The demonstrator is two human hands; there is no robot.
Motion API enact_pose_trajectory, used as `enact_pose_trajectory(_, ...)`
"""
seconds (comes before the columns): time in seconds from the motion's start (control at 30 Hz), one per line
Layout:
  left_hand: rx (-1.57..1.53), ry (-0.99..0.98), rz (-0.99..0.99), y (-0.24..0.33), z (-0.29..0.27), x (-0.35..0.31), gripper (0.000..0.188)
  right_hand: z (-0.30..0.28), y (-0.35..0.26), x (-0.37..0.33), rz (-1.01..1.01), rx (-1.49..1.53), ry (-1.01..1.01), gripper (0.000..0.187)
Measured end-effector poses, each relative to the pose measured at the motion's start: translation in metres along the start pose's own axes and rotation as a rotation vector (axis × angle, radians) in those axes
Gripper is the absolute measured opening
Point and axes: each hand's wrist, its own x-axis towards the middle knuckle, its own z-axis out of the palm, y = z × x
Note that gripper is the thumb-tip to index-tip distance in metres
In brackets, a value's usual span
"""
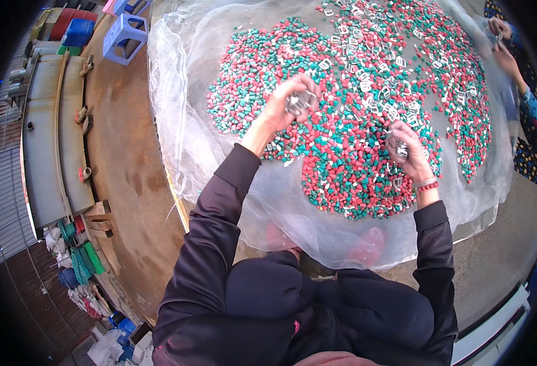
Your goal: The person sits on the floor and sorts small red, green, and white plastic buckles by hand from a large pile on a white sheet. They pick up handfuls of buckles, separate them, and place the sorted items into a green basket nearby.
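A wide spread of small red, green and white cone-shaped pieces (pixel 354 177) lies on a sheet of sheer white mesh (pixel 268 201). Scattered among them, mostly toward the far middle and right, are silvery metal buckles (pixel 365 85) with open frames. Over the left part of the pile, my left hand (pixel 281 104) is closed around several of these buckles. My right hand (pixel 410 146), with a red bead bracelet at its wrist, curls around more buckles above the right part. Both hands are slightly blurred, so the exact grip of the fingers is hard to make out.
Across the mesh at the far right are another person's hands (pixel 503 49) and blue patterned sleeve. A blue plastic stool (pixel 125 38) stands at the far left. Along the left are a long metal tank (pixel 55 128) and heaped cloths (pixel 82 262). My knees are at the near mesh edge.
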Motion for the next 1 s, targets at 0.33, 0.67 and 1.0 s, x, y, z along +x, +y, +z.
enact_pose_trajectory(0.33, 1.946, 0.265, 0.206, -0.037, -0.022, 0.061, 0.034, 0.041, -0.031, 0.023, 0.085, -0.144, -0.127, 0.012)
enact_pose_trajectory(0.67, 1.192, 0.153, 0.227, 0.009, -0.008, 0.007, 0.029, 0.029, 0.040, 0.076, -0.365, -1.993, 0.074, 0.018)
enact_pose_trajectory(1.0, -0.432, -0.239, 0.092, 0.042, -0.023, -0.012, 0.021, 0.041, 0.037, 0.045, -0.363, -1.591, -0.011, 0.024)
